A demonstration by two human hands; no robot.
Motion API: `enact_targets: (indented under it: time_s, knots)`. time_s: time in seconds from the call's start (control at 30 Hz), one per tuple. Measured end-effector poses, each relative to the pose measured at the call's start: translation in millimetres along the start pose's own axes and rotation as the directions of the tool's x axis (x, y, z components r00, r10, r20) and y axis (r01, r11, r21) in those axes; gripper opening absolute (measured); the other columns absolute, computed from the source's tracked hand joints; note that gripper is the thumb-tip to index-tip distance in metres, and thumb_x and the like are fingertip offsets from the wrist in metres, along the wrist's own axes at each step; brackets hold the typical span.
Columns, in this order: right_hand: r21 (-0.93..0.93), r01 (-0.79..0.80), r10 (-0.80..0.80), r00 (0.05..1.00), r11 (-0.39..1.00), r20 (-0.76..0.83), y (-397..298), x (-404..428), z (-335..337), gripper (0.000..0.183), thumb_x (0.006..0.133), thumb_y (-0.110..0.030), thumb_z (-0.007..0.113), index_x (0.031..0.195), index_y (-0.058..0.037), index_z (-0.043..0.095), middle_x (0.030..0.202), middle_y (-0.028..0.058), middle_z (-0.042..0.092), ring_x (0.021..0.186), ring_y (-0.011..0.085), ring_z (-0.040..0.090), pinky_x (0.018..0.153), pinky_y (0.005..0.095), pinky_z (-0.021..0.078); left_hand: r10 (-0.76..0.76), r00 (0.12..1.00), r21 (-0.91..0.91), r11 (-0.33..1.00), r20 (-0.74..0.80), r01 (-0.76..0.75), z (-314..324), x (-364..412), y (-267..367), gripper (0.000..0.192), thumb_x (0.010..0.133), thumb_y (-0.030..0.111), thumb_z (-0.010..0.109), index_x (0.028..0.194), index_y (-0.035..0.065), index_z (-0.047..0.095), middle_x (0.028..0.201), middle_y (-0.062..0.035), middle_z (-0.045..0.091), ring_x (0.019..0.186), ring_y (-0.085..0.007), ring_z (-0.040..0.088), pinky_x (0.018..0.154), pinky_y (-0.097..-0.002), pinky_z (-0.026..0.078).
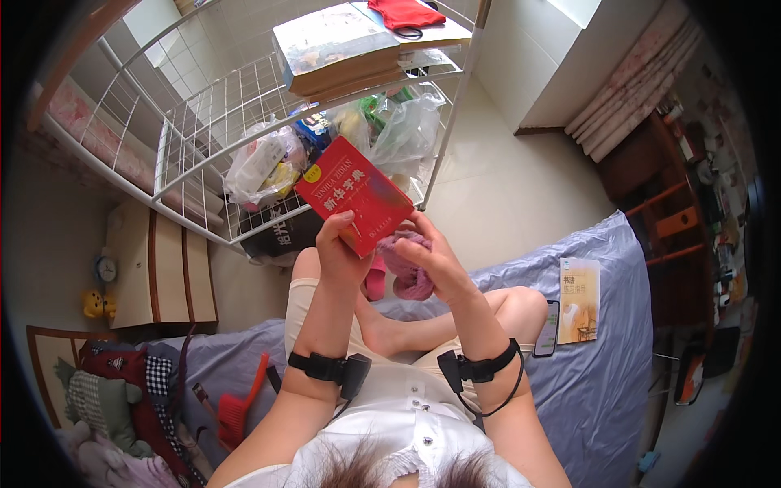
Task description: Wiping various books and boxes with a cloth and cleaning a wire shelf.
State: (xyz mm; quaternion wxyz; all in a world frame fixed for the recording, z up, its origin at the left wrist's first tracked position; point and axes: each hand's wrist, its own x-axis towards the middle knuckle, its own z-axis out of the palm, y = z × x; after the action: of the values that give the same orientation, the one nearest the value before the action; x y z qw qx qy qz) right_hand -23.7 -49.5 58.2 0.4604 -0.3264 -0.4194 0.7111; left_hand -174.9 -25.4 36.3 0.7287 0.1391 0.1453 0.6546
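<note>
A red paperback dictionary (pixel 360 189) with printed writing on its cover is tilted in front of me. My left hand (pixel 345 250) grips its lower left edge, thumb on the cover. In my right hand (pixel 436 259) is a crumpled purple cloth (pixel 407 268), pinched under the thumb. The fingers of that hand also reach the book's right corner; whether they press on it I cannot tell. Part of the cloth is hidden by the thumb. Both forearms wear black straps with small devices.
A white wire rack (pixel 201 165) stands ahead, holding thick books (pixel 341 49), a red cloth (pixel 406 13) and plastic bags (pixel 406 131). On the bluish bed sheet (pixel 586 402) lie a phone (pixel 546 329), a thin booklet (pixel 579 299) and a red brush (pixel 238 409). A cabinet (pixel 158 268) is left.
</note>
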Motion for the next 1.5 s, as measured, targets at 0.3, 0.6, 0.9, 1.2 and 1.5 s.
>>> enact_targets:
  time_s: [0.3,0.6,0.9,1.2,1.5]
  knots:
    - [0.136,0.125,-0.094,0.973,0.983,-0.211,-21,22,16,0.043,0.081,-0.02,0.065,0.115,0.0009,0.047,0.101,0.0083,0.058,0.088,0.012,0.057,0.076,0.0252,0.047,0.045,0.998,0.316,0.947,0.031,-0.053,34,33,9,0.036,0.083,0.025,0.053,0.111,0.0023,0.051,0.099,-0.0101,0.061,0.085,-0.0182,0.061,0.078,-0.032,0.049]
    - [0.265,0.126,-0.081,0.981,0.956,-0.175,-117,114,6,0.024,0.085,-0.029,0.051,0.073,-0.0081,0.052,0.058,0.0007,0.045,0.047,0.0098,0.044,0.035,0.0238,0.0338,0.403,0.913,0.676,0.655,0.065,-0.338,61,94,72,0.026,0.091,0.019,0.044,0.1,0.0005,0.06,0.091,-0.0111,0.065,0.079,-0.0151,0.063,0.072,-0.0255,0.049]
    - [-0.518,0.071,-0.288,0.89,0.853,-0.353,-141,245,-12,0.049,0.079,-0.036,0.065,0.104,0.0057,0.056,0.091,0.0123,0.063,0.075,0.0198,0.062,0.063,0.0308,0.0507,0.438,0.897,0.779,0.583,-0.063,-0.23,-12,72,103,0.018,0.086,0.004,0.046,0.096,0.0001,0.06,0.087,-0.0105,0.066,0.077,-0.0139,0.063,0.07,-0.0241,0.05]
    - [-0.515,0.159,-0.404,0.818,0.842,-0.408,-120,208,-18,0.044,0.079,-0.042,0.065,0.09,0.0007,0.062,0.081,0.0086,0.063,0.067,0.017,0.06,0.059,0.0289,0.0489,0.385,0.916,0.74,0.648,-0.113,-0.181,-19,55,103,0.019,0.085,0.004,0.046,0.098,-0.0003,0.059,0.086,-0.0102,0.065,0.076,-0.014,0.062,0.071,-0.0253,0.051]
    - [-0.301,-0.007,-0.1,0.935,0.954,-0.339,-73,82,13,0.032,0.09,-0.034,0.051,0.094,-0.0034,0.056,0.068,0.0066,0.056,0.047,0.0163,0.054,0.04,0.0275,0.0452,0.4,0.897,0.694,0.7,-0.189,-0.166,-26,3,108,0.021,0.085,0.007,0.045,0.099,0.0011,0.059,0.09,-0.0125,0.066,0.08,-0.0179,0.064,0.072,-0.027,0.052]
